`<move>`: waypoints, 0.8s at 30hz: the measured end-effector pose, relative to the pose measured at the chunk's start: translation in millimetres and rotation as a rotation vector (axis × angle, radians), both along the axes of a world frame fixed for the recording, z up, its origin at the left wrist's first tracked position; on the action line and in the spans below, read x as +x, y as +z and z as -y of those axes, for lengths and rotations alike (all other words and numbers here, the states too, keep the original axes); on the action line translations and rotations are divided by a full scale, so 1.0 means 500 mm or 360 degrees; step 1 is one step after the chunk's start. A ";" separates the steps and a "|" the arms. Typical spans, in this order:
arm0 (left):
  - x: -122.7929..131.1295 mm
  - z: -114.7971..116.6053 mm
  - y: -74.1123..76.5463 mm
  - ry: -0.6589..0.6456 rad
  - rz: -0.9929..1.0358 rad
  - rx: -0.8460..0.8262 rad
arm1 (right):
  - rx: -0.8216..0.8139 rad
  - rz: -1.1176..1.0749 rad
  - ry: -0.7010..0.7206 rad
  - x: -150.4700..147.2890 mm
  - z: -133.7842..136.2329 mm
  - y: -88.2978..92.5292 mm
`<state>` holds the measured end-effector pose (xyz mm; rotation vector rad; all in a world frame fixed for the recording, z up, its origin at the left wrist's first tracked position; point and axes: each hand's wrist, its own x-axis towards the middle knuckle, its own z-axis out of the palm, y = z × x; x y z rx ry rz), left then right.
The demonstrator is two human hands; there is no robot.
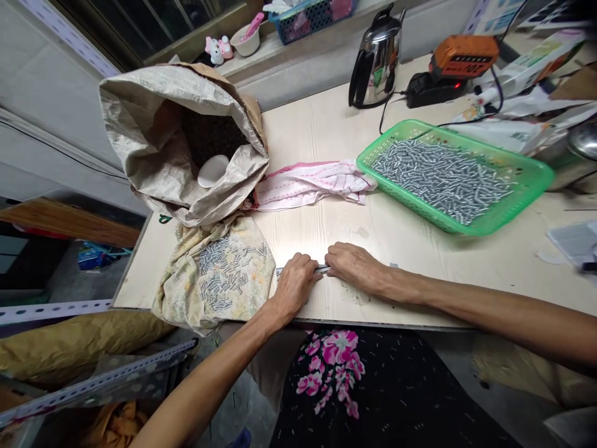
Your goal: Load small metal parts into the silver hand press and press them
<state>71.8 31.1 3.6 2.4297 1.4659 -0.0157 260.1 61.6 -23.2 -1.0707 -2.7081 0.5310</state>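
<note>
Near the table's front edge, my left hand (296, 283) is closed on a narrow grey metal strip (321, 269) lying along the tabletop. My right hand (353, 266) faces it from the right, fingers pinched together at the strip's other end; whether a small part is between those fingertips is hidden. To the left, many small silvery metal pins (224, 270) are scattered on a yellowish patterned cloth (180, 295). A green plastic basket (501, 218) at the right holds a large heap of similar pins (438, 177).
An open woven sack (153, 155) with a white dish (213, 170) stands back left. Beside it lies a pink-white towel (310, 185). Behind are a kettle (377, 59) and an orange battery (464, 56) on a charger. The table (420, 298) ends close to my body.
</note>
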 end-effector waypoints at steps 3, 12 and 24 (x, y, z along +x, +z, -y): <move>0.001 0.015 -0.005 0.0076 0.0004 0.0096 | -0.0003 -0.0043 0.0091 0.013 -0.021 0.018; 0.054 0.141 -0.063 -0.0011 0.0335 0.0360 | 0.0064 -0.0073 0.0139 0.047 -0.111 0.004; 0.015 0.193 -0.014 -0.0284 0.0721 0.0631 | 0.0325 -0.0090 0.0923 -0.146 -0.005 0.057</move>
